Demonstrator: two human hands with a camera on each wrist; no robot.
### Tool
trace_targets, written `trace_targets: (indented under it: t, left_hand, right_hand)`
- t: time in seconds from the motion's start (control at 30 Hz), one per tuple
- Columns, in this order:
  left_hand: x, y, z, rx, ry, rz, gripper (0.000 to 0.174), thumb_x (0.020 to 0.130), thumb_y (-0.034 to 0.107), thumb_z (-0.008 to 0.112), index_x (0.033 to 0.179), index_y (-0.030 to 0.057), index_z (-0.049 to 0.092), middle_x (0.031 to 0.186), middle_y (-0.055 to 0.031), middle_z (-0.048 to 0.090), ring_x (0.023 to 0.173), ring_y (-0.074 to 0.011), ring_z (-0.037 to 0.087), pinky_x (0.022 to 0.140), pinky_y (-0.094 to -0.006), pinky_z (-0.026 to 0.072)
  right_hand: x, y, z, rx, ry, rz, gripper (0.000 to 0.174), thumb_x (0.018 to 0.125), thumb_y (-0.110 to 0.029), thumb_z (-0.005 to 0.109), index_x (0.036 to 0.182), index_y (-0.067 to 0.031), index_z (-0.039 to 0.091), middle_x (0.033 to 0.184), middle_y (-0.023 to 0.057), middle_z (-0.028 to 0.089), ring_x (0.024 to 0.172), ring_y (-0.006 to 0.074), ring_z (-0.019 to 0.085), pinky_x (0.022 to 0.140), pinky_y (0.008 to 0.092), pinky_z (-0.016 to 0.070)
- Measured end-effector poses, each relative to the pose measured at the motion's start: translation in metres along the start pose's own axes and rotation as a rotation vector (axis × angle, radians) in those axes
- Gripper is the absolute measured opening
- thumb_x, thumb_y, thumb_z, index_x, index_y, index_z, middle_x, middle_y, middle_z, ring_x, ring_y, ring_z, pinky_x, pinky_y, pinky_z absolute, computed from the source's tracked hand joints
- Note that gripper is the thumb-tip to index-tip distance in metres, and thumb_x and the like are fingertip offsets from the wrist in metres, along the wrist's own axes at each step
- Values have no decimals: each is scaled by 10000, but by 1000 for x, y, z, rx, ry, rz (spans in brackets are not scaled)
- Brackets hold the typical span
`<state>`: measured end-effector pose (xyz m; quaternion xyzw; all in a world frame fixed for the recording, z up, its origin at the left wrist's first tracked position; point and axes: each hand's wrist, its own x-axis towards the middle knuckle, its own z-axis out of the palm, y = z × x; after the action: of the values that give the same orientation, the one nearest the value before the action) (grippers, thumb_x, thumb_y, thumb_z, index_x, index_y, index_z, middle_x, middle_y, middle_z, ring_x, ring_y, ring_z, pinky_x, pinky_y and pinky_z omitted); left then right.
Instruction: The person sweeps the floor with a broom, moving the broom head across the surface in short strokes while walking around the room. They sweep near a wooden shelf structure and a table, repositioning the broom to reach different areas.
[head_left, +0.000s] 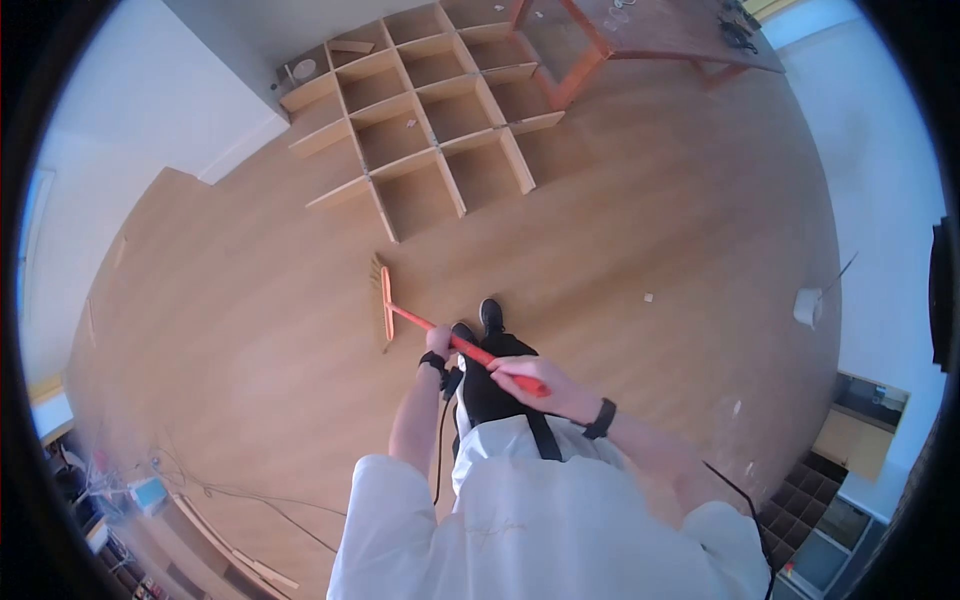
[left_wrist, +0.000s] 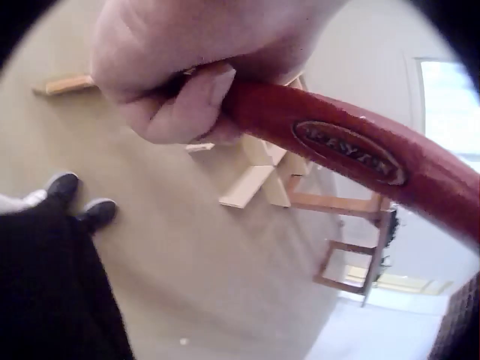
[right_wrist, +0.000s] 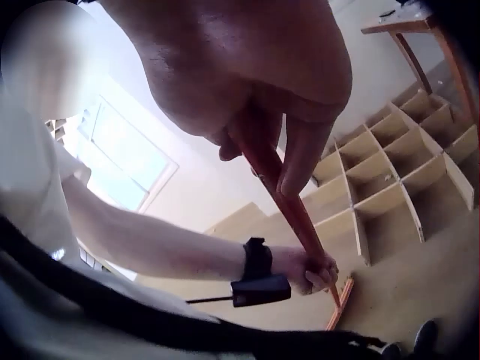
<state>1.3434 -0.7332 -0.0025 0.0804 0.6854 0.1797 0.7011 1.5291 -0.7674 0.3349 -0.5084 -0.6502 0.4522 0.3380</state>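
Note:
A red-handled broom slants across in front of me. Its orange-red head and bristles are down at the wooden floor, ahead and to the left of my feet. My left hand grips the handle low, fingers wrapped around it. In the left wrist view the red handle carries an oval label with raised letters. Higher up, near the handle's end, my right hand holds it. The right wrist view shows the right hand from close by, its fingers around the handle, with the left hand lower down.
A wooden grid shelf lies on the floor ahead. Beside it stands a reddish table. A small white scrap lies to the right, and a white bucket-like container by the right wall. Cables trail at the lower left.

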Motion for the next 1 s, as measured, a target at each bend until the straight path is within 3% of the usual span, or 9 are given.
trace_targets:
  t: [0.1,0.4,0.5,0.67,0.7,0.73,0.8,0.83,1.0]
  left_hand:
    - [19,-6,-16,28,-84,-47,66,786,159,492,796,96,476,673,-64,505,537,-225,536,419,-371,445]
    - [0,9,2,94,-71,-85,68,803,160,502,803,93,491,667,-66,505,548,-230,543,447,-370,451]
    - [24,-28,17,38,-258,86,100,791,186,548,776,92,516,687,-68,528,578,-247,567,455,-402,446]
    - [74,-70,74,352,-358,438,299,561,227,804,716,68,604,735,-139,611,690,-314,612,639,-358,519]
    - [69,-61,79,406,-459,675,223,672,180,719,781,45,578,716,-127,595,658,-295,616,557,-378,504]
    - [51,-67,87,403,-453,673,223,672,180,719,781,45,578,716,-127,595,658,-295,616,557,-378,504]
    - [-36,29,92,90,-262,-127,130,775,139,571,843,34,536,714,-108,559,641,-271,612,494,-378,485]
    - [-51,38,88,97,-325,-36,113,817,110,434,872,30,493,731,-95,525,616,-258,599,443,-364,461]
    - [-79,60,73,-6,-281,-40,64,812,113,461,799,55,439,645,-87,489,502,-230,526,354,-319,381]
  right_hand:
    - [2,-13,9,134,6,173,161,869,-120,591,958,13,608,891,147,647,798,290,621,712,309,486]
    - [6,-27,-1,95,29,203,145,864,-68,574,978,16,608,884,151,648,770,271,629,706,296,486]
    - [-8,-28,-5,82,22,264,151,866,-53,569,994,22,600,893,145,642,777,230,629,708,284,482]
    - [-10,-44,-23,48,106,363,161,874,-29,573,1024,25,595,899,108,647,798,155,619,727,247,481]
    - [-10,-46,-23,3,125,339,166,874,-11,569,1034,21,600,870,87,648,787,130,614,724,240,484]
    - [-8,-48,-23,5,118,338,166,874,-11,569,1034,21,600,870,87,648,787,130,614,724,240,484]
    - [0,-53,-23,19,136,327,173,875,-14,571,1041,21,602,823,73,637,742,118,604,696,240,484]
    - [8,-61,-27,-14,98,327,160,878,-31,572,1025,24,602,778,71,620,706,110,589,668,239,477]
    - [17,-75,-34,-15,48,366,155,899,-72,547,1009,24,599,743,67,600,677,107,573,641,240,464]
